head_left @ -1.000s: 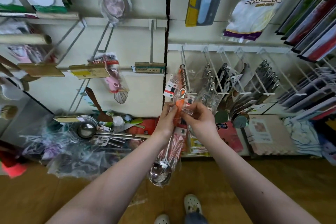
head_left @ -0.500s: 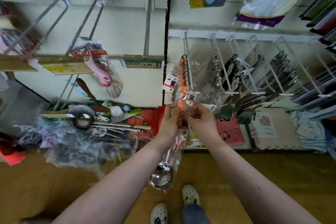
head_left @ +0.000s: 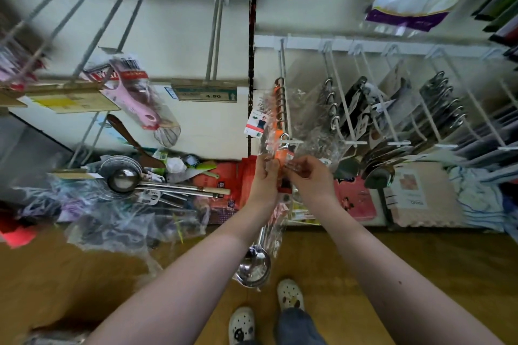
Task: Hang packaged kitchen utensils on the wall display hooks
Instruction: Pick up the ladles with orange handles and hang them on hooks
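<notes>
Pinching a bagged orange-handled steel ladle (head_left: 253,266) between my left hand (head_left: 265,178) and right hand (head_left: 311,178) at the tip of the white wire hook (head_left: 282,64), not yet hung; a heap of bagged utensils (head_left: 134,218) waits.

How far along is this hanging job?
Done: several orange-handled ladles already hang on the hook. In hand: the left hand and right hand hold another packaged ladle at that hook's tip. Left: a pile of utensils lies at lower left.
</notes>
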Demonstrator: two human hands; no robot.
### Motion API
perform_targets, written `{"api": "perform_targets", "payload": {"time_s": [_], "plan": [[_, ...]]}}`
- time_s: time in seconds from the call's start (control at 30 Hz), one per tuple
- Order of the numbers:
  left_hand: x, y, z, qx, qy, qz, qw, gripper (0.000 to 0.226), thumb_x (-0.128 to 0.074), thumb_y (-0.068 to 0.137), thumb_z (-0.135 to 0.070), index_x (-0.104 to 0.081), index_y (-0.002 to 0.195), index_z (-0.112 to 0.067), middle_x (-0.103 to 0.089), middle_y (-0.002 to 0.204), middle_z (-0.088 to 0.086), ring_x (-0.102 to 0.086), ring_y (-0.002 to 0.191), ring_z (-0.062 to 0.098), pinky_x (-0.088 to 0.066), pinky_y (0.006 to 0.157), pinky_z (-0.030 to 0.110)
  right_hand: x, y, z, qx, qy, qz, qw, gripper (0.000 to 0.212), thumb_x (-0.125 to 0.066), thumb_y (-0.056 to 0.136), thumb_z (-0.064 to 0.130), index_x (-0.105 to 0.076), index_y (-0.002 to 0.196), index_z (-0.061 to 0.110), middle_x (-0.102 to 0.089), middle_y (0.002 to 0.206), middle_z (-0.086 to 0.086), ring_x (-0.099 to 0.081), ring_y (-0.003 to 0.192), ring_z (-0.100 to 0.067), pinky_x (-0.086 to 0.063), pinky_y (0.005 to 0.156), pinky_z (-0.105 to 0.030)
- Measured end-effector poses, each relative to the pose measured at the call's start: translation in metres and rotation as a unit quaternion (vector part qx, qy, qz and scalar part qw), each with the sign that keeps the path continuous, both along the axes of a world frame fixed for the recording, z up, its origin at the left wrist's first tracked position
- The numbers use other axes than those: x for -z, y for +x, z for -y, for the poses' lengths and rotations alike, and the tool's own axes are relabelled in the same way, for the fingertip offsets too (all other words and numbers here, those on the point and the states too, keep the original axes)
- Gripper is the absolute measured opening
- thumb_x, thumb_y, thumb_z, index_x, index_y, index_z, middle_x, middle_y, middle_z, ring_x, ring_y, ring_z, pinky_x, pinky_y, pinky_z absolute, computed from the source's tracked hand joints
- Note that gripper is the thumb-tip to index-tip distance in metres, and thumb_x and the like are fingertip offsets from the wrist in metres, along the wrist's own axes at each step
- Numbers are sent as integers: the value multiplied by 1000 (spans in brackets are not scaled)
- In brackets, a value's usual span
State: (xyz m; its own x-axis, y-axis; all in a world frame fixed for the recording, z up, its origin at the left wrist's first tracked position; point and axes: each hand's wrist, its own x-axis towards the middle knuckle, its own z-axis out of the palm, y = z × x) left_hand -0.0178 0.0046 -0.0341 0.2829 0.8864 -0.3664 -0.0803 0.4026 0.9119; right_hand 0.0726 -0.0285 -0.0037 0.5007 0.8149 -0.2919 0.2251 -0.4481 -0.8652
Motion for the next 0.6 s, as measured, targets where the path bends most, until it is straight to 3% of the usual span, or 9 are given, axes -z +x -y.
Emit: {"api": "perform_targets", "payload": {"time_s": [0.2, 0.33, 0.43, 0.6], "plan": [[6, 7, -12, -3, 18, -34, 999, 27, -38, 103, -23, -40, 124, -7, -61, 100, 9, -62, 92, 22, -52, 80, 33, 9, 6, -10, -12, 12, 4, 1000, 16, -65, 88, 16, -63, 104, 14, -66, 103, -4, -61, 96, -18, -52, 87, -31], [8, 14, -24, -30, -10, -48, 998, 25, -43, 101, -25, -38, 113, -5, -55, 92, 1, -58, 89, 18, -50, 80, 31, 18, 10, -19, -30, 30, 28, 999, 24, -64, 89, 27, -66, 111, 17, -58, 113, -8, -58, 98, -16, -52, 85, -29], [10, 20, -36, -31, -17, -90, 995, 22, -47, 99, -25, -41, 108, -6, -55, 92, -1, -58, 91, 18, -50, 84, 35, 17, 11, -24, -24, 37, 6, 999, 27, -60, 91, 24, -64, 116, 14, -47, 118, -7, -54, 104, -15, -48, 94, -28], [29, 29, -55, -26, 9, -167, 986, 24, -50, 97, -26, -50, 109, -5, -57, 108, 10, -57, 94, 21, -45, 75, 29, 17, 13, -35, -8, 49, -18, 999, 29, -61, 91, 19, -63, 119, 23, -38, 115, 1, -51, 98, -4, -44, 93, -21]]}}
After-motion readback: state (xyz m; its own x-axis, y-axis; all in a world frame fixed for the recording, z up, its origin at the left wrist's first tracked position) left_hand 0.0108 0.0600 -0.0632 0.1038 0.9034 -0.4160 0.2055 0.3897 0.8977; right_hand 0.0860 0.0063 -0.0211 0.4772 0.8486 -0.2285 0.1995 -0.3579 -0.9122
